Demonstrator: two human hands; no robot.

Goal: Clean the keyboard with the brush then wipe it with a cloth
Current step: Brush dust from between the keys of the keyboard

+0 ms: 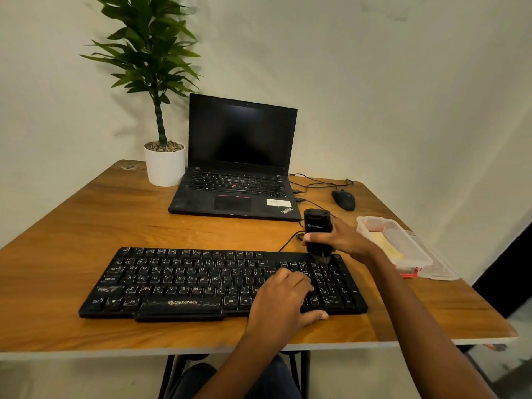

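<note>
Over the numpad corner, my right hand [345,241] grips the brush [316,229] upright, bristles down. Meanwhile my left hand [282,295] lies flat, steadying the keyboard [172,283].

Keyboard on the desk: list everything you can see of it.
Black full-size wired keyboard, plastic-looking, pale legends, ZEBRONICS on the space bar, pale specks across the keys. It lies flat near the front edge of the wooden table. The left hand rests on its right-centre keys; the black brush, gripped by the right hand, touches its top right corner.
</note>
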